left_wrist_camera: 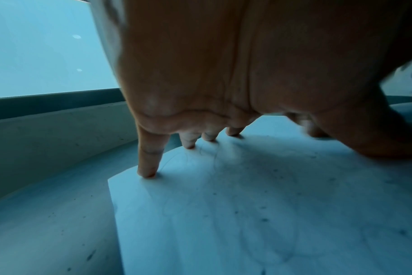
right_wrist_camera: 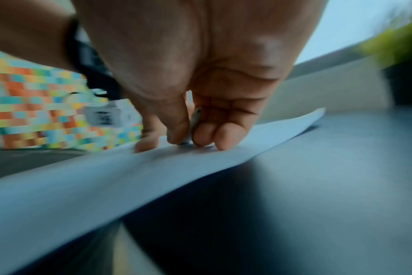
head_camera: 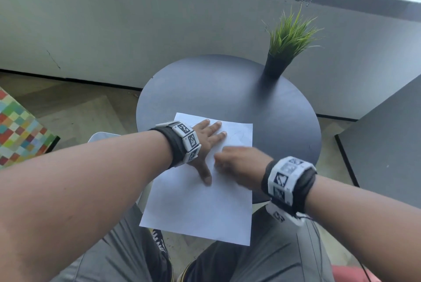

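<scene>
A white sheet of paper [head_camera: 198,208] with faint pencil lines lies on the round dark table [head_camera: 227,90], its near part hanging over the table edge above my lap. My left hand [head_camera: 206,145] lies flat on the sheet's far half, fingers spread and straight, fingertips [left_wrist_camera: 147,173] pressing the paper [left_wrist_camera: 223,223]. My right hand [head_camera: 232,163] is beside the left thumb, blurred, its fingers curled. In the right wrist view the right hand [right_wrist_camera: 189,139] pinches a small slim pale object [right_wrist_camera: 194,121] whose lower end touches the paper [right_wrist_camera: 129,176]; what it is I cannot tell.
A black pot [head_camera: 276,65] with green grass-like leaves [head_camera: 289,40] stands at the table's far right. A colourful checkered seat [head_camera: 18,129] is to the left and a grey cabinet [head_camera: 387,145] to the right. A wall and window lie beyond.
</scene>
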`<action>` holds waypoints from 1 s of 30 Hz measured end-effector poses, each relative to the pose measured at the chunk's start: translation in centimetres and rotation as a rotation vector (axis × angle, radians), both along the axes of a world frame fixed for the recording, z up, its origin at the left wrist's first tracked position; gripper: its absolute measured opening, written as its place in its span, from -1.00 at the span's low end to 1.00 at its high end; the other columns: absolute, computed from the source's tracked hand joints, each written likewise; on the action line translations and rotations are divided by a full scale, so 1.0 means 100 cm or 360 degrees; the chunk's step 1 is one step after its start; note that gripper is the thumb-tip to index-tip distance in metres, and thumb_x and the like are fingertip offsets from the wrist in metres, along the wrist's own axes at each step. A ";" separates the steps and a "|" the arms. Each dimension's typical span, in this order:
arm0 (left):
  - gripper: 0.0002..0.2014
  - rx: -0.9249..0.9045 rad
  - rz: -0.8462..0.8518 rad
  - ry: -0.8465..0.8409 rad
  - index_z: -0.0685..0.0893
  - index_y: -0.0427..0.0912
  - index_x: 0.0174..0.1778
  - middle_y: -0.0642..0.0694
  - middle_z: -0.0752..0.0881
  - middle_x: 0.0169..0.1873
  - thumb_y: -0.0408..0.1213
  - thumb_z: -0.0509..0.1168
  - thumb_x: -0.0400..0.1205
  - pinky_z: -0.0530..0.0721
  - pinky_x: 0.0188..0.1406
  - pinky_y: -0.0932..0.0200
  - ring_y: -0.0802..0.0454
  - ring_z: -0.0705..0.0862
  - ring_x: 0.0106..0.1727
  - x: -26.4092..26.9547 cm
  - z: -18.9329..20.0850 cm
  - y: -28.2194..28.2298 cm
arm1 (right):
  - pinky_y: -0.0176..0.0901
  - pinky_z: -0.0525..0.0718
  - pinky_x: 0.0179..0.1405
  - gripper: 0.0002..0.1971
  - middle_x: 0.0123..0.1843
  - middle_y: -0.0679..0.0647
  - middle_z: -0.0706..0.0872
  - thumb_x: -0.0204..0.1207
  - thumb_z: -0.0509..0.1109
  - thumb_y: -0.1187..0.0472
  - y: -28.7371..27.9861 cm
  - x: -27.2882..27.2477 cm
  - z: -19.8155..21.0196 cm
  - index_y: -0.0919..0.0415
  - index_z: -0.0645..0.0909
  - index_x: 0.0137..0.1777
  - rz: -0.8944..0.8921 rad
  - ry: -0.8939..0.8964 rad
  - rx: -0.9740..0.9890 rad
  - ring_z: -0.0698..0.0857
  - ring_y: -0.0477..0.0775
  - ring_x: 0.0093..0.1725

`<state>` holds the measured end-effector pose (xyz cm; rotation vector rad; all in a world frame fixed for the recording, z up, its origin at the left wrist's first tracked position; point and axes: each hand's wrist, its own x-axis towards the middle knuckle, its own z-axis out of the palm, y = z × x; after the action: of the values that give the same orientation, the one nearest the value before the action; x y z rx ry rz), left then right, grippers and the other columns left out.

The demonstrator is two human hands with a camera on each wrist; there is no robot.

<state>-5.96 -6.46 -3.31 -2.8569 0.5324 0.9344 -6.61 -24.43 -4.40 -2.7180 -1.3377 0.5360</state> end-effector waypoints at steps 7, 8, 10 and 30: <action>0.39 -0.0018 0.0019 0.0013 -0.35 0.10 0.72 0.04 -0.40 0.70 0.41 0.52 0.25 -0.05 0.62 -0.36 -0.10 -0.39 0.70 -0.002 0.000 0.001 | -0.01 0.62 -0.06 -0.88 0.01 0.00 0.61 0.63 0.16 0.06 -0.016 0.024 0.003 0.03 0.48 0.05 -0.0334 -0.0214 0.0020 0.65 0.15 0.06; 0.39 -0.0012 0.0017 0.0014 -0.35 0.10 0.72 0.04 -0.40 0.70 0.41 0.52 0.25 -0.05 0.62 -0.36 -0.10 -0.39 0.70 -0.002 0.000 0.001 | 0.01 0.61 -0.09 -0.90 -0.02 0.00 0.59 0.62 0.16 0.09 -0.012 0.015 0.002 0.05 0.46 0.03 -0.0265 -0.0173 0.0020 0.64 0.16 0.02; 0.39 0.0010 0.0004 0.0008 -0.35 0.09 0.72 0.03 -0.41 0.69 0.42 0.51 0.25 -0.06 0.62 -0.34 -0.11 -0.39 0.70 -0.003 0.000 0.000 | 0.01 0.60 -0.14 -0.94 -0.07 -0.08 0.52 0.60 0.20 0.13 -0.006 -0.010 -0.002 -0.01 0.45 0.04 -0.0042 0.0013 0.0002 0.59 0.09 -0.04; 0.30 -0.0060 0.0075 -0.0125 -0.07 0.06 0.73 0.07 -0.21 0.73 0.54 0.41 0.19 0.02 0.61 -0.43 -0.04 -0.23 0.73 -0.006 -0.003 0.000 | -0.01 0.62 0.05 -0.81 0.08 0.10 0.67 0.66 0.17 0.01 -0.015 0.028 0.009 0.06 0.54 0.09 -0.0701 -0.0009 -0.0065 0.60 0.19 0.09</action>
<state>-6.54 -6.45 -3.61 -2.9376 0.4820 0.8237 -3.82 -25.97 -3.51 -2.9151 -0.6930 0.5149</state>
